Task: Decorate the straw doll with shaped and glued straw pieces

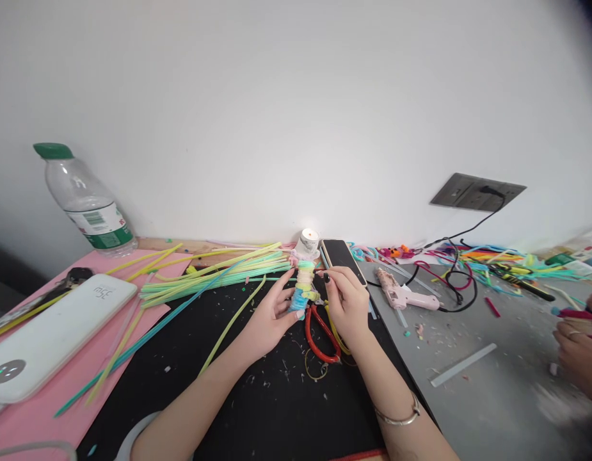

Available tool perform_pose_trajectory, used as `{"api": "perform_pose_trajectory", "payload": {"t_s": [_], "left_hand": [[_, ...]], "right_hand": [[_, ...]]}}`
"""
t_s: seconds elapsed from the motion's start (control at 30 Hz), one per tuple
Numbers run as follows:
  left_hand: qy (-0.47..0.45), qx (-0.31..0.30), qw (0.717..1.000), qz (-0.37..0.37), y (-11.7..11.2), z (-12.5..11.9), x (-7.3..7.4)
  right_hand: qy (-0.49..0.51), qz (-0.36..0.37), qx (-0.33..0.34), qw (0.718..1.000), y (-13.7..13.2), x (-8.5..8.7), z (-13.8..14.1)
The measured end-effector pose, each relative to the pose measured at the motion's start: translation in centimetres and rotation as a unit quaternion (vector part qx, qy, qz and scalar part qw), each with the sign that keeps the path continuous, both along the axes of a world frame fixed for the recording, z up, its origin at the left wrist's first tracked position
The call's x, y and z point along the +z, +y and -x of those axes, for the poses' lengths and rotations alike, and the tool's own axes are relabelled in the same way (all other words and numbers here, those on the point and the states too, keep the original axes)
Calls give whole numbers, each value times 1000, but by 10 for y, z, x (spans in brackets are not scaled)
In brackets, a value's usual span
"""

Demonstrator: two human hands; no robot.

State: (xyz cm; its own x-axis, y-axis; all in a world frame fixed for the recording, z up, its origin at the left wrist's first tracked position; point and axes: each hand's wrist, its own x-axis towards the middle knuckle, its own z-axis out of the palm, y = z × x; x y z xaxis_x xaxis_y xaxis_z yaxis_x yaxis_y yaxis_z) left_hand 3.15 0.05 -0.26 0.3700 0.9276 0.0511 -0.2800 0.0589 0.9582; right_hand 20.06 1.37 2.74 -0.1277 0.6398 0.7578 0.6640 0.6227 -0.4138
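My left hand (274, 314) is wrapped round a small upright figure of coiled fuzzy pipe cleaners (304, 279), green on top, cream in the middle, blue with a yellow band below. Beside the figure's upper right, my right hand (347, 296) is closed in a pinch. A thin dark bit shows at its fingertips, too small to name. Behind the figure burns a white candle (307, 243). Red-handled pliers or scissors (322, 346) lie under my hands on the black mat (276, 410), their working end hidden.
Pipe cleaners (219, 282), a power bank (60, 333) and a bottle (91, 205) are at left. A phone (344, 256) lies behind my right hand. On the right are a corded glue gun (404, 296), a glue stick (463, 365) and another person's hand (578, 349).
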Motion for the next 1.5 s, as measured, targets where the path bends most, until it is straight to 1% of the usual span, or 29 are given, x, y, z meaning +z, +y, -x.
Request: {"api": "perform_pose_trajectory", "payload": {"t_s": [0.1,0.37,0.53,0.77,1.0,1.23,1.5], "left_hand": [[-4,-2,1000,-5,0,0,-1],[-1,2,1000,9,0,-1,3],[-1,6,1000,10,0,0,1],[-1,1,1000,5,0,0,1],[1,4,1000,3,0,0,0],[3,2,1000,8,0,0,3],[-13,-3,1000,9,1,0,0]], "right_hand": [[1,5,10,1000,0,0,0],[5,29,31,999,1,-2,1],[13,42,42,998,1,-1,1],[27,32,34,999,1,-1,1],[22,40,35,998,2,-1,1],[24,45,37,998,2,-1,1],[33,53,37,997,1,0,2]]}}
